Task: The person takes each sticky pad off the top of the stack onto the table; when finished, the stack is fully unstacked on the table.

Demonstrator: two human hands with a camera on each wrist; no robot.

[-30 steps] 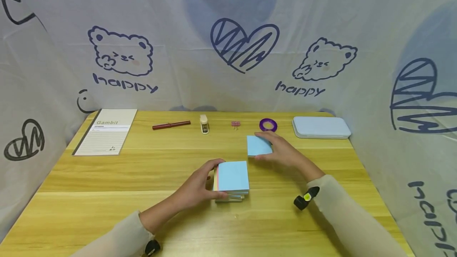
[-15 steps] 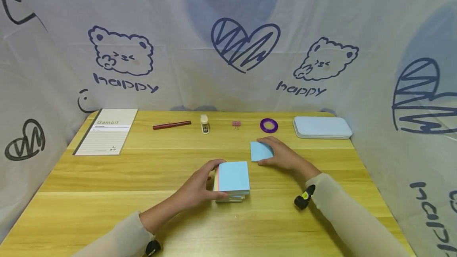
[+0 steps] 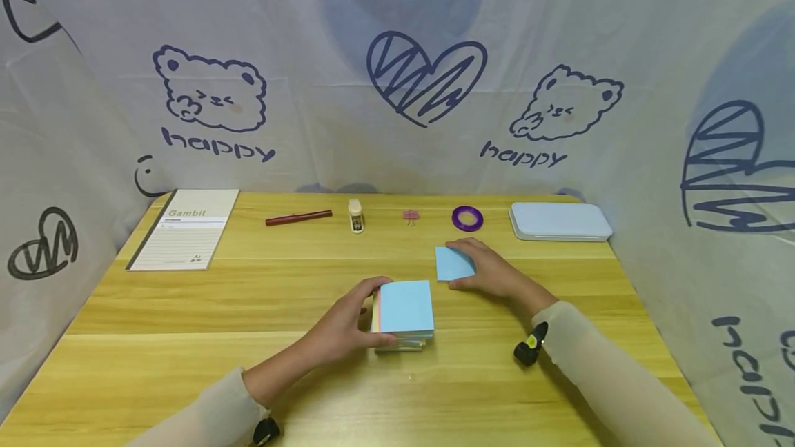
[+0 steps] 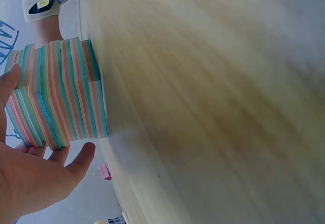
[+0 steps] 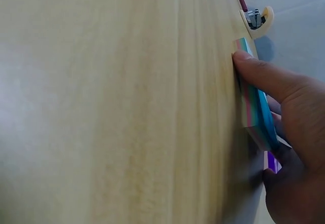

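Observation:
A tall stack of sticky note pads (image 3: pixel 406 306) stands near the middle of the table, light blue on top. In the left wrist view the stack's sides (image 4: pixel 56 94) show pink, green and yellow stripes, with some pads offset. My left hand (image 3: pixel 341 323) grips this stack from the left, thumb on the near side and fingers on the far side. Behind and right of it, my right hand (image 3: pixel 493 272) holds a single sticky note pad (image 3: pixel 454 264) between thumb and fingers. That pad's layered edge (image 5: pixel 252 102) appears close to the tabletop in the right wrist view.
Along the back lie a notebook (image 3: pixel 186 233), a dark red pen (image 3: pixel 298 218), a small white stapler (image 3: pixel 355 216), a pink binder clip (image 3: pixel 410 216), a purple tape roll (image 3: pixel 456 219) and a pale blue case (image 3: pixel 559 221). Printed cloth (image 3: pixel 397 157) hangs around the table (image 3: pixel 186 336).
My right hand has moved slightly right and toward me with the sticky note pad, then stopped. The left hand and the stack have stayed in place.

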